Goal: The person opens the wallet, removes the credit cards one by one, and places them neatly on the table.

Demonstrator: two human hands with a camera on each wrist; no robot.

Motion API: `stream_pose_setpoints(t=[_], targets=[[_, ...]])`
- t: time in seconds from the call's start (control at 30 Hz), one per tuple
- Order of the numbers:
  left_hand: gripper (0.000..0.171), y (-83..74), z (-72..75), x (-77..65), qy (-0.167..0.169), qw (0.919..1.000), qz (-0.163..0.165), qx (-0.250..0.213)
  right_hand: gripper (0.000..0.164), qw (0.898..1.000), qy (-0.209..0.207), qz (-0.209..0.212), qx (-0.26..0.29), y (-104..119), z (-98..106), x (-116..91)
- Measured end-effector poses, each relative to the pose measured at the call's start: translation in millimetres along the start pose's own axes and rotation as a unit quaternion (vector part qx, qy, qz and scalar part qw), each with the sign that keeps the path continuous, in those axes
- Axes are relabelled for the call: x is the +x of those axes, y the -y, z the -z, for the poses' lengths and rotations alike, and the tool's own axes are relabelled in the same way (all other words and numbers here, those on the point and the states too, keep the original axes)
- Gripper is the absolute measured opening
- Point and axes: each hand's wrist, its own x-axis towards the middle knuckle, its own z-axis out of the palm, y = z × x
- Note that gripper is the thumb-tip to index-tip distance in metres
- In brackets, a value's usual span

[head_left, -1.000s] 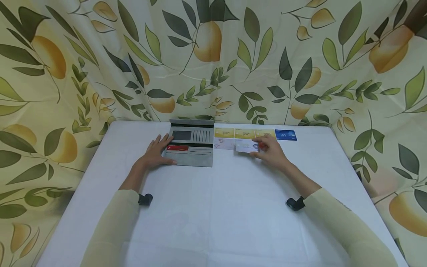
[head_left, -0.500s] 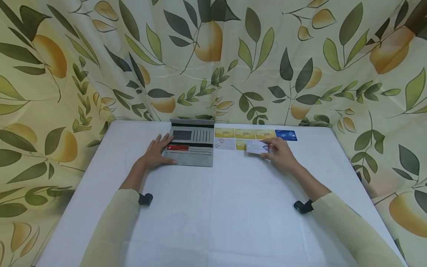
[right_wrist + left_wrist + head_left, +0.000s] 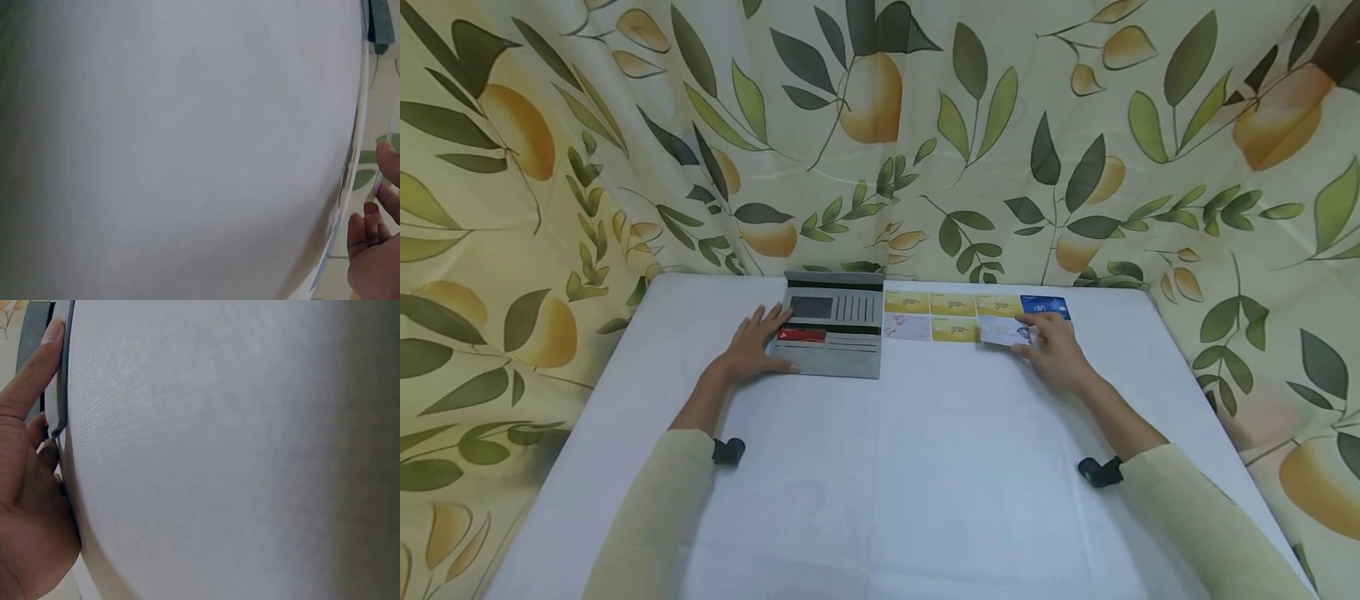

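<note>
White card (image 3: 1002, 332) juts left from the right hand (image 3: 1054, 347), 1 end pinched, seemingly off the table (image 3: 925, 467).

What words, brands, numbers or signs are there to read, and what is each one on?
None can be read with certainty.
Blue card: white lettering, too small.
Yellow cards: small print, blurred.
Red card in the grey wallet: white mark, unreadable.
Pale card: faint markings, unreadable.
White card in the right hand: dark mark, too small.
</note>
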Motion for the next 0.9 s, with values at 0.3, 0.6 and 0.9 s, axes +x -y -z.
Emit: stream_pose_setpoints(t=[0.3, 0.6, 0.9], targets=[[0.112, -1.1, 0.4, -0.2, 0.0, 1.0, -0.001, 0.001, 0.058, 0.999, 0.01, -0.035, -0.02, -19.0, 17.9, -7.6], [0.113, 0.4, 1.2, 1.9, 0.005, 1.0, -0.003, 0.003, 0.061, 0.999, 0.022, -0.044, -0.015, -37.3, 29.7, -13.4], [0.113, 2.5, -0.1, 2.0, 0.005, 1.0, -0.004, 0.001, 0.062, 0.998, 0.024, -0.053, -0.018, -54.4, 35.9, -14.6]])
